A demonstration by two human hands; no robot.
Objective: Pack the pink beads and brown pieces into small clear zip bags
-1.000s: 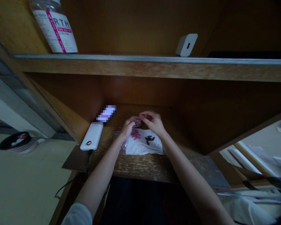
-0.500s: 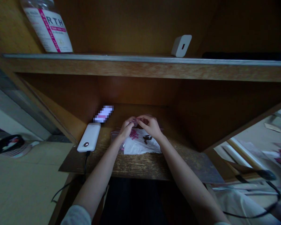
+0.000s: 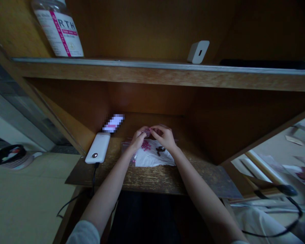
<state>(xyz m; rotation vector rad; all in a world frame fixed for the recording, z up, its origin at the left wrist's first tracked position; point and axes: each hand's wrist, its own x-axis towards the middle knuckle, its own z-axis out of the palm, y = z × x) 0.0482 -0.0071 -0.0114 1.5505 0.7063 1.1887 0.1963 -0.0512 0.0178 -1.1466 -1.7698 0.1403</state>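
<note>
My left hand [image 3: 138, 138] is closed in a pinch on a small purplish, partly see-through piece [image 3: 147, 132], whose kind I cannot make out. Right against it, the fingertips of my right hand [image 3: 165, 136] are pinched together. A pink speck shows at those tips, too small to name. Below both hands, a white tissue [image 3: 152, 160] lies spread on the wooden board. Small pink beads [image 3: 145, 146] sit in a cluster on it, and several short dark brown pieces [image 3: 159, 150] lie to their right. A clear plastic bag [image 3: 125, 146] shows partly beside my left wrist.
A white power bank [image 3: 98, 147] with a black cable lies left on the board [image 3: 152, 181], near a blurred-out phone [image 3: 113, 123]. On the shelf [image 3: 147, 73] above stand a labelled bottle [image 3: 62, 34] and a white charger [image 3: 198, 52]. A basket [image 3: 16, 157] stands at left.
The whole view has shifted slightly. Both hands stay together over the tissue, with only small finger movement; beads and brown pieces look unmoved.
</note>
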